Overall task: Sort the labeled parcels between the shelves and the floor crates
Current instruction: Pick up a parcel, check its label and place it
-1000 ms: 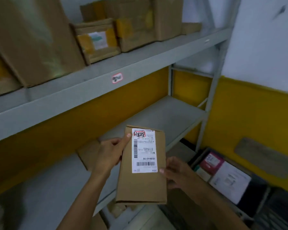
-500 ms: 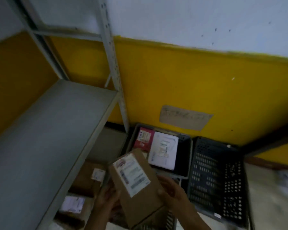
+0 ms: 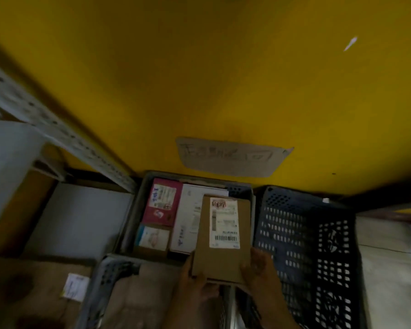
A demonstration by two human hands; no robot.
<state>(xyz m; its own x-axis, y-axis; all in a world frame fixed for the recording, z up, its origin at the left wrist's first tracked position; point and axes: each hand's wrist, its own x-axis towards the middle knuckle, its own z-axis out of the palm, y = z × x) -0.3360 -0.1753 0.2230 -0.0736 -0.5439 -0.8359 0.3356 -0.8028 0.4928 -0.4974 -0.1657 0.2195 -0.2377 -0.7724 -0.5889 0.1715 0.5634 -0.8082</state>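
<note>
i'm looking down at a brown cardboard parcel (image 3: pixel 221 238) that both hands are gripping by its near end. the left hand (image 3: pixel 195 281) is curling round the near left corner, its fingers wrapping under the bottom edge, and the right hand (image 3: pixel 256 269) is clasping the near right edge with the thumb lying on top. the parcel is lying nearly flat with its white shipping label (image 3: pixel 224 225) facing up, a red mark at the label's far end and a barcode at its near end. it is hovering over the right side of the grey crate (image 3: pixel 138 210), and i can't tell whether it is touching anything beneath. inside that crate i'm seeing a pink parcel (image 3: pixel 163 201) at the far left, a small white and blue packet (image 3: pixel 152 238) just near of it, and a white envelope (image 3: pixel 188 224) partly hidden under the held parcel. a dark perforated crate (image 3: pixel 313 252) is standing just right of the grey one. another grey crate (image 3: pixel 109 281) is sitting nearer, holding brown packaging. a paper sign (image 3: pixel 228 157) is sticking to the yellow wall (image 3: pixel 199 79) behind. the shelf upright (image 3: pixel 57 131) is slanting across the left.
</note>
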